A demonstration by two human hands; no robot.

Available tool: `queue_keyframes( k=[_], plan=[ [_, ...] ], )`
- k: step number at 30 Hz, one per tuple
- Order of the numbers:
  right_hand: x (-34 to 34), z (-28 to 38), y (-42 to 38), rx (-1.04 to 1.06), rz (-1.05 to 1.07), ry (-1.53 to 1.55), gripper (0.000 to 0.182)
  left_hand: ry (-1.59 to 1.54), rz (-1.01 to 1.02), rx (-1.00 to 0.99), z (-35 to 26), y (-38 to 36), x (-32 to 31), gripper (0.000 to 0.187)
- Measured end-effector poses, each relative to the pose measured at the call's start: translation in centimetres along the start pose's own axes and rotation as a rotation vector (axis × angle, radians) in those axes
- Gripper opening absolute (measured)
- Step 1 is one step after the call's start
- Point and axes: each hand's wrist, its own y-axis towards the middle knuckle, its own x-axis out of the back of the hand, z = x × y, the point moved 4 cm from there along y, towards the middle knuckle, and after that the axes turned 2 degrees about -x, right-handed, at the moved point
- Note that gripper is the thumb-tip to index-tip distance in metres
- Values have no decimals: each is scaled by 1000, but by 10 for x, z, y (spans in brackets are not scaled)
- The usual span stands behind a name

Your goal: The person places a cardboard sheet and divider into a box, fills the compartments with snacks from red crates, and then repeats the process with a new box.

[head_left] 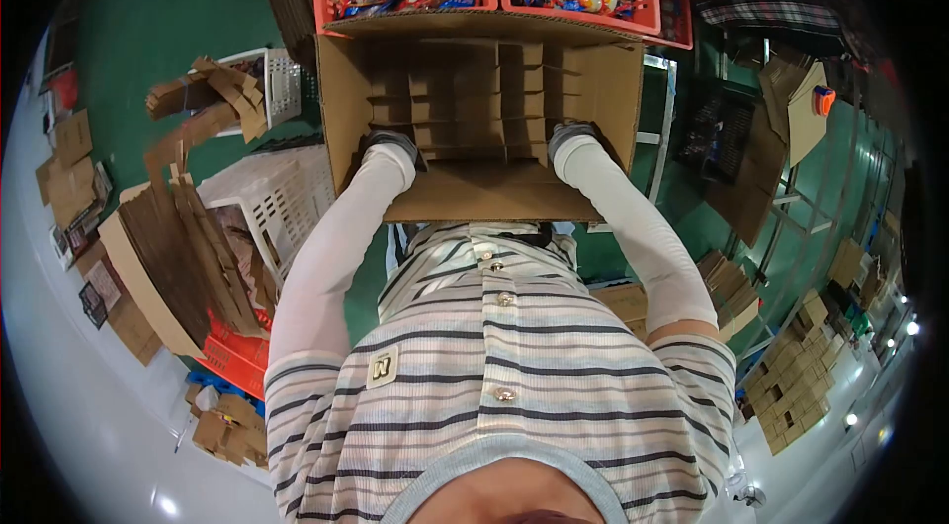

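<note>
An open cardboard box [474,196] stands in front of my body, its mouth towards me. Inside it is a cardboard divider [509,94] with slotted strips that form several cells. My left hand [395,142], in a dark grey glove, reaches into the box near its left wall, beside the near left end of the divider. Opposite it, my right hand [573,135], gloved alike, is inside near the right wall, by the divider's right end. Shadow and the wrists hide most of the fingers, so their grip cannot be made out. White sleeves cover both forearms.
Beyond the box sit red crates [405,10] of wrapped, colourful items. To the left are a white plastic crate [282,203] and stacked flat cardboard [163,257]. A metal frame [657,129] and a dark crate [717,133] stand on the right.
</note>
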Motion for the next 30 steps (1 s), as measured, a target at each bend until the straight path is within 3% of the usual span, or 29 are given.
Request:
queue_keyframes(
  k=[3,5,6,8,12,16,27,29,30],
  plan=[
    [21,-8,-5,22,-6,88,46,-106,38,55,11,-13,32,28],
    [29,-8,15,192,-608,602,54,-371,-389,144,21,-16,63,46],
    [32,-3,17,197,-618,597,54,-370,-395,155,22,-12,64,46],
    [46,7,10,-28,-919,436,60,-289,-900,170,22,-5,72,55],
    [32,27,61,16,-738,354,62,-373,-802,278,25,50,39,58],
    [23,31,76,37,-742,354,62,-417,-769,280,28,71,23,54],
    [28,32,68,49,-967,387,62,-422,-764,271,30,54,37,56],
    [33,29,64,54,-917,394,63,-400,-635,264,28,43,46,58],
    [42,26,51,72,-870,445,64,-415,-665,262,27,27,56,56]
  ],
)
